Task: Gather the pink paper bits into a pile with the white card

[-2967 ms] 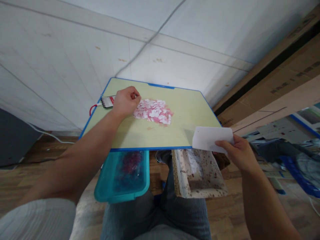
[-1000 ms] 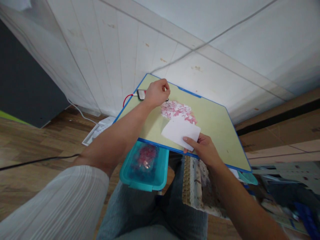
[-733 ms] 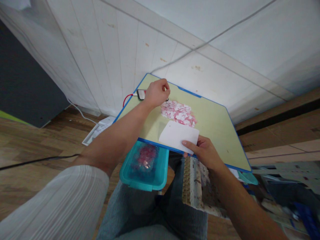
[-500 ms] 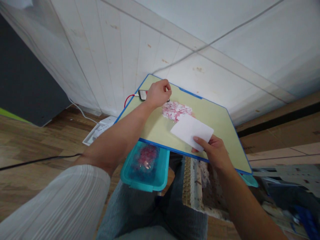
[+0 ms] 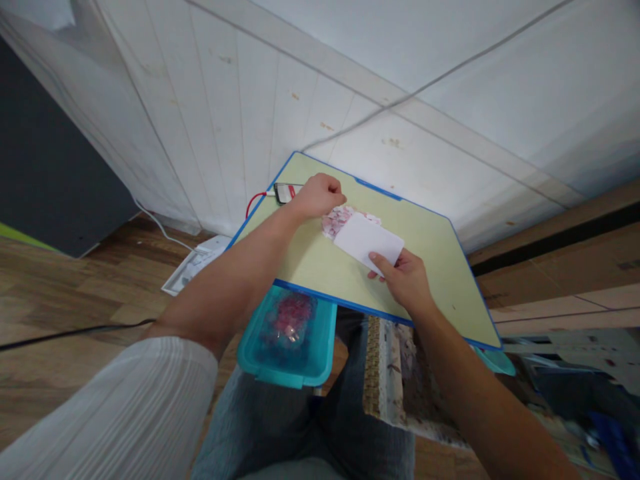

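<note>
My right hand (image 5: 403, 275) grips a white card (image 5: 367, 241) by its near right corner, thumb on top and fingers beneath. The card slants over part of a heap of small pink and white paper-like pieces (image 5: 336, 221) on a pale yellow board (image 5: 425, 230) with a blue rim. Just beyond the heap's left side is my left hand (image 5: 321, 195), its fingers curled and pinched together. Whatever lies between those fingertips, if anything, is too small to make out. A phone (image 5: 286, 193) on a red cable lies partly behind the left hand.
Below the board's front edge sits a turquoise tub (image 5: 250, 353) with a clear bag of pink-red pieces (image 5: 293, 320). To its right is a woven-edged box (image 5: 373, 373). A white wall (image 5: 320, 87) rises behind the board; cardboard (image 5: 565, 267) stands at right.
My right hand has moved the card leftward and away from me, over more of the heap. My left hand has lowered slightly toward the heap, fingers still pinched.
</note>
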Demonstrator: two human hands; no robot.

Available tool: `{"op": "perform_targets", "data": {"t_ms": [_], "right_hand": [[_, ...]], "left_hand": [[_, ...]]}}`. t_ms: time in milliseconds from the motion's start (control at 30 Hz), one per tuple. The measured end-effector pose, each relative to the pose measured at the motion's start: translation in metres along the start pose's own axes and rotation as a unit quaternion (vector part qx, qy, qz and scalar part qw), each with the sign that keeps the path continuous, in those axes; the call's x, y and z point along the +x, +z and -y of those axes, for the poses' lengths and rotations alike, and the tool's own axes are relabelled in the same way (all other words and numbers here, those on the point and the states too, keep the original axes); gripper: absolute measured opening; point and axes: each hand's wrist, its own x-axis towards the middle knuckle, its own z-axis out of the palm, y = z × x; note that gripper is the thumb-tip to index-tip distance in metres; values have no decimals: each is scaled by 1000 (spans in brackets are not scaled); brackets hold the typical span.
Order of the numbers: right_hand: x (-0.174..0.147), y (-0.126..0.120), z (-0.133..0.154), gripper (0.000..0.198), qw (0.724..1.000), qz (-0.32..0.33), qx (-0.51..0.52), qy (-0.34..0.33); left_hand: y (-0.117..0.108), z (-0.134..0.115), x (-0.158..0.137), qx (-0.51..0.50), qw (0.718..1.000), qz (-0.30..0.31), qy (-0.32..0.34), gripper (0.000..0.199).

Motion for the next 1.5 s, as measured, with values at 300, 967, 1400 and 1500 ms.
{"op": "perform_targets", "data": {"t_ms": [300,967,1400,1500], "right_hand": [[-2,-9,11,49,999,43,6,-9],[-46,-34,-23,51,996,-57,-47,48],[-32,-13,-7,49,998,-41,-50,19],[-24,-4,-8,49,995,-36,-90,5]], "left_hand": [[-16,-8,-2,-86,984,134,-83,22],[-12,-3,1,-90,995,18,-45,24],[-11,-1,1,-73,996,-2,-45,25],[-10,0,1,-73,997,-10,-37,25]]}}
